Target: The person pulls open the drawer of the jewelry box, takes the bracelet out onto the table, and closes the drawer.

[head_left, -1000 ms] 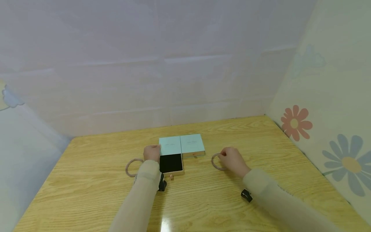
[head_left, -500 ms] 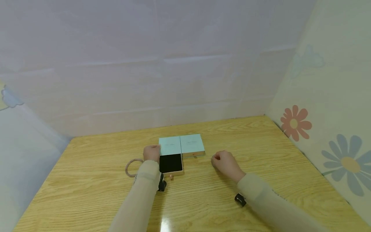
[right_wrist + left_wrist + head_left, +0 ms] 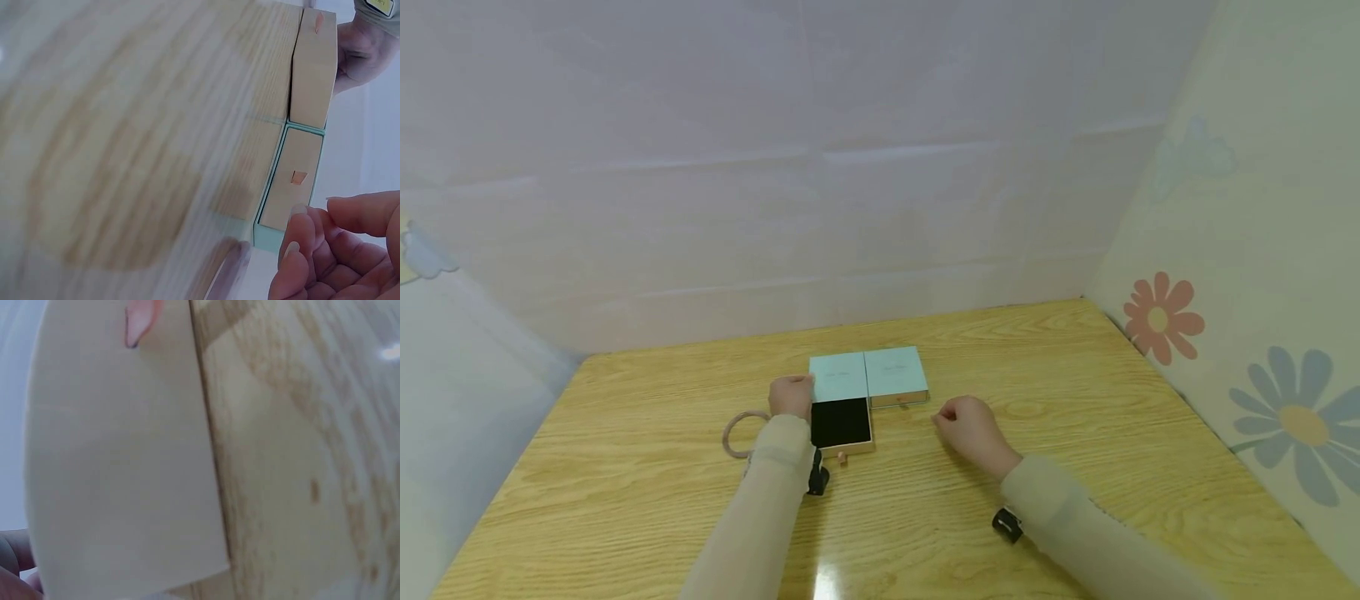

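At the table's middle stand two pale-blue drawer-style jewelry boxes side by side. The left jewelry box [image 3: 838, 375] has its black-lined drawer [image 3: 841, 422] pulled out toward me; the right jewelry box [image 3: 895, 371] is closed. My left hand [image 3: 790, 396] holds the left box at its left side, fingertips partly hidden. My right hand [image 3: 973, 429] has its fingers curled, right of the boxes. A translucent bangle [image 3: 228, 272] shows below those fingers in the right wrist view; it seems held, though the contact is out of sight. Another bangle [image 3: 741, 435] lies beside my left wrist, partly covered.
A small ribbon tab [image 3: 842, 458] sticks out from the drawer front. The wooden table [image 3: 625, 500] meets a pale wall covering [image 3: 850, 208] at the back and a flower-printed one [image 3: 1247, 275] on the right.
My right hand has moved left and slightly nearer to me. The bangle by it, visible as a ring before, is now hidden in the head view. The left hand stays put.
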Available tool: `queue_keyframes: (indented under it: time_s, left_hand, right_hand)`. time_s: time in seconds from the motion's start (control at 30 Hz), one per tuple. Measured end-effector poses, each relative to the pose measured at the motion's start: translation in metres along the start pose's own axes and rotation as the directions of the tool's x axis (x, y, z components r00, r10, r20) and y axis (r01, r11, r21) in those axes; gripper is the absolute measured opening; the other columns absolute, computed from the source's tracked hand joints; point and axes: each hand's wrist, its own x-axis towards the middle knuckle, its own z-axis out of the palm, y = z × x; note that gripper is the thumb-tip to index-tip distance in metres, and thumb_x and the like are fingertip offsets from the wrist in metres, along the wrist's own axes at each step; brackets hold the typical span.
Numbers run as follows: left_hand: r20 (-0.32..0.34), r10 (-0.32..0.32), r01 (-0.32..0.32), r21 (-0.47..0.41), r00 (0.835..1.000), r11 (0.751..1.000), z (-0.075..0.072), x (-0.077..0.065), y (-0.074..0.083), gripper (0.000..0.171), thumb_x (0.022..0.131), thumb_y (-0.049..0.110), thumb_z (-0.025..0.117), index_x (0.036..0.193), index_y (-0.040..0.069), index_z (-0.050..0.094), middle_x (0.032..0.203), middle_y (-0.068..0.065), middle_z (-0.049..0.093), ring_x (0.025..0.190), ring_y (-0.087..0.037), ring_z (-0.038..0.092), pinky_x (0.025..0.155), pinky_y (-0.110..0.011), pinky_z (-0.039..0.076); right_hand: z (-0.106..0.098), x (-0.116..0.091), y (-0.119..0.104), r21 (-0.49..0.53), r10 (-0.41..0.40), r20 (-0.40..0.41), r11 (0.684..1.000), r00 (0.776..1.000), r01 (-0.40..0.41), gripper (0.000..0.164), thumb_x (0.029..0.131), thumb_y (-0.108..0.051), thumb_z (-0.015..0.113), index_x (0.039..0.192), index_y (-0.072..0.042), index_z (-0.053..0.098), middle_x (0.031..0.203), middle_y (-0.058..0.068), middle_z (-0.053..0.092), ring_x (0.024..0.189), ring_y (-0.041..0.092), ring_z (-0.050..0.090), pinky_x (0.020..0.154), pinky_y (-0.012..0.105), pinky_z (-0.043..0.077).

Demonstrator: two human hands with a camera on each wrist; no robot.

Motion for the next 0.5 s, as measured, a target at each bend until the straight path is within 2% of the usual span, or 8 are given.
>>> queue_keyframes:
  time_s: [0.17, 0.3, 0.4, 0.5]
  left_hand:
    - [-0.001, -0.006, 0.006, -0.01, 1.0, 1.0, 0.0004, 0.0008, -0.0007, 0.034, 0.101, 0.016, 0.053, 0.122, -0.008, 0.063, 0.126, -0.026, 0.059, 0.117, -0.039, 0.053, 0.101, -0.05, 0.042]
    - [-0.004, -0.006, 0.006, -0.023, 1.0, 1.0, -0.0001, -0.0006, -0.0001, 0.033, 0.1, 0.016, 0.053, 0.121, -0.008, 0.063, 0.126, -0.026, 0.059, 0.119, -0.039, 0.052, 0.102, -0.05, 0.042]
    - [-0.001, 0.0, 0.0, -0.026, 1.0, 1.0, -0.001, -0.002, 0.0009, 0.033, 0.1, 0.015, 0.052, 0.121, -0.008, 0.063, 0.126, -0.026, 0.058, 0.119, -0.04, 0.052, 0.102, -0.051, 0.041]
    - [-0.001, -0.001, 0.001, -0.026, 1.0, 1.0, -0.0008, -0.0013, 0.0006, 0.034, 0.1, 0.016, 0.053, 0.121, -0.009, 0.063, 0.126, -0.026, 0.058, 0.119, -0.04, 0.052, 0.101, -0.051, 0.041]
  right_hand:
    - [0.0027, -0.001, -0.0027, -0.091, -0.055, -0.03, 0.995, 0.998, 0.052, 0.019, 0.087, -0.005, 0.069, 0.068, -0.001, 0.07, 0.056, -0.002, 0.058, 0.052, 0.011, 0.045, 0.058, 0.029, 0.04]
    - [0.0039, -0.0011, -0.0037, -0.13, -0.069, -0.036, 0.989, 0.997, 0.064, 0.02, 0.087, -0.007, 0.07, 0.067, -0.004, 0.07, 0.055, -0.004, 0.057, 0.051, 0.01, 0.045, 0.066, 0.035, 0.041]
    - [0.0062, -0.0008, -0.004, -0.109, -0.042, -0.025, 0.993, 0.999, 0.039, 0.017, 0.088, -0.007, 0.07, 0.071, -0.004, 0.072, 0.058, -0.003, 0.06, 0.052, 0.01, 0.047, 0.066, 0.034, 0.043]
    - [0.0092, -0.0006, -0.0046, -0.061, -0.016, -0.006, 0.998, 1.0, 0.015, 0.014, 0.088, -0.004, 0.069, 0.074, -0.001, 0.071, 0.063, 0.0, 0.062, 0.054, 0.01, 0.05, 0.059, 0.028, 0.045]
